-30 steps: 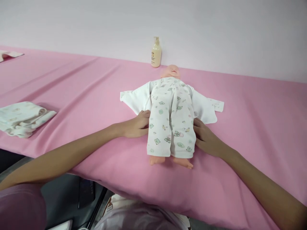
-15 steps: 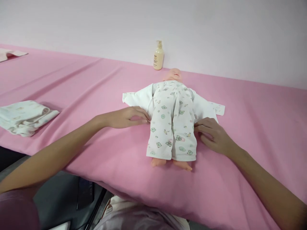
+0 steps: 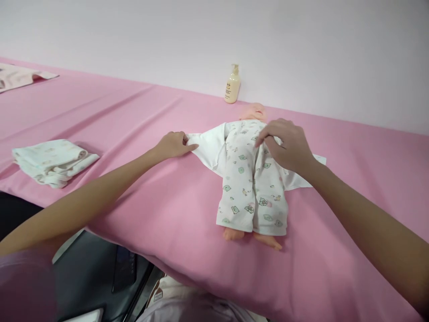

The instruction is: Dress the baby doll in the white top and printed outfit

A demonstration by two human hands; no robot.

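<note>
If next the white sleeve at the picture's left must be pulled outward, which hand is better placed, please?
Probably the left hand: it pinches the white sleeve at its outer end. The right hand is over the patterned clothing, farther away.

I see the doll [image 3: 256,112] on its back, bare feet pointing my way, head at the far end. White trousers [image 3: 236,188] printed with small green animals cover the doll's front from close below its head to just above its feet, the two legs straight and side by side. From beneath them a plain white top [image 3: 214,144] fans out to both sides of the doll, one sleeve stretched outward, the other partly hidden from me.
</note>
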